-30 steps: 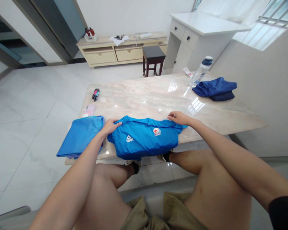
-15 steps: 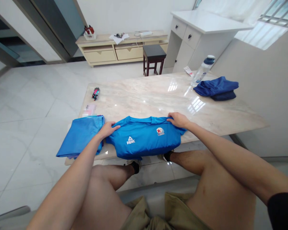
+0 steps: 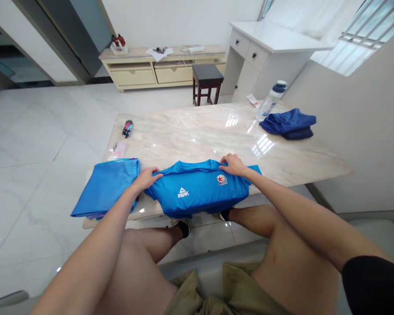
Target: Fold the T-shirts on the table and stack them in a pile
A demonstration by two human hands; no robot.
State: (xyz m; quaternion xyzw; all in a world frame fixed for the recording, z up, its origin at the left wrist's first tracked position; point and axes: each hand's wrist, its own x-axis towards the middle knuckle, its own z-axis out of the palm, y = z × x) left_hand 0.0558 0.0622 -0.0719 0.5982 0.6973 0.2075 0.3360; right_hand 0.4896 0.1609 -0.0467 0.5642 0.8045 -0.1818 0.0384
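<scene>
A bright blue T-shirt [image 3: 200, 192] with a white PEAK logo and a round star badge lies across the near edge of the table, its lower part hanging over. My left hand [image 3: 147, 178] is closed on the shirt's left shoulder, thumb on top of the cloth. On the other side of the collar, my right hand [image 3: 233, 165] pinches the right shoulder, and a sleeve sticks out beyond it. Folded blue garments [image 3: 110, 186] lie stacked at the table's left corner, just beside my left wrist.
The marble-look table [image 3: 184, 131] carries a small dark toy-like object [image 3: 127, 128], a clear water bottle [image 3: 271, 101] and dark blue clothing [image 3: 289, 124] at the far right. Behind it stand a dark stool [image 3: 208, 75], a low cabinet [image 3: 131, 78] and a white desk [image 3: 276, 37].
The shirt's front has been pulled smoother and its logos show flatter. My right hand has moved in along the shoulder towards the collar; my left hand stays at its shoulder.
</scene>
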